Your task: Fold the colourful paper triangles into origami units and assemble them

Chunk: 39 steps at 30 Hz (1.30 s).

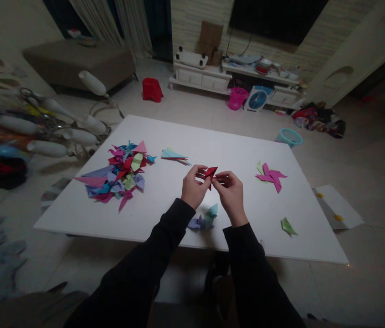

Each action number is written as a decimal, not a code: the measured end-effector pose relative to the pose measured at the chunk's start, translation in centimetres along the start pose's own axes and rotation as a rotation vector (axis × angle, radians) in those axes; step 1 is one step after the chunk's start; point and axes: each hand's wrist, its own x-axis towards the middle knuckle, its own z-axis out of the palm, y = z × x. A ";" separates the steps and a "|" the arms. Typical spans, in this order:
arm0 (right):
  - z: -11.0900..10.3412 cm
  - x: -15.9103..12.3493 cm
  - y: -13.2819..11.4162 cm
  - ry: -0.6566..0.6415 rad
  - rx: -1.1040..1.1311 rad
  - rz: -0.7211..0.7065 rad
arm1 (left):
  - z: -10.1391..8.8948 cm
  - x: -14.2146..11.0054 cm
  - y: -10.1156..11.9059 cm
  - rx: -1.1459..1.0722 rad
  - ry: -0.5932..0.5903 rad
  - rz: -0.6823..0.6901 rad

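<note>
Left hand point(192, 189): reaching in from the left, fingers curled, pinching the red folded paper point(212, 171).
Right hand point(230, 195): angled in from the right, thumb and fingers gripping the same piece.
Red paper: between both hands, over the white table point(226, 143).
Hard to see: folds behind the fingers; dark sleeves point(250, 248) cut off at the near edge.

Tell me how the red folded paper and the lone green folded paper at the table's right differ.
The red folded paper is held up between the left hand and right hand; the green folded paper lies untouched on the table.
The red folded paper is partly covered by fingers, while the green folded paper shows uncovered.
Both are folded paper with pointed ends.
</note>
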 end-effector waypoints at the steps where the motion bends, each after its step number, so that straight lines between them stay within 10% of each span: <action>1: -0.1 0.1 0.1 0.003 0.008 0.004 | 0.1 0.0 0.0 -0.007 -0.001 -0.002; 16: -1.1 -1.2 -0.6 0.109 -0.073 -0.047 | 0.6 -1.7 0.6 -0.009 -0.006 0.031; 27: -1.1 0.0 0.5 0.134 -0.002 -0.043 | 0.8 -0.3 -0.3 -0.472 -0.122 -0.276; 39: -1.2 -0.1 0.2 0.142 0.022 -0.041 | 1.2 -0.3 -0.3 -0.529 -0.060 -0.269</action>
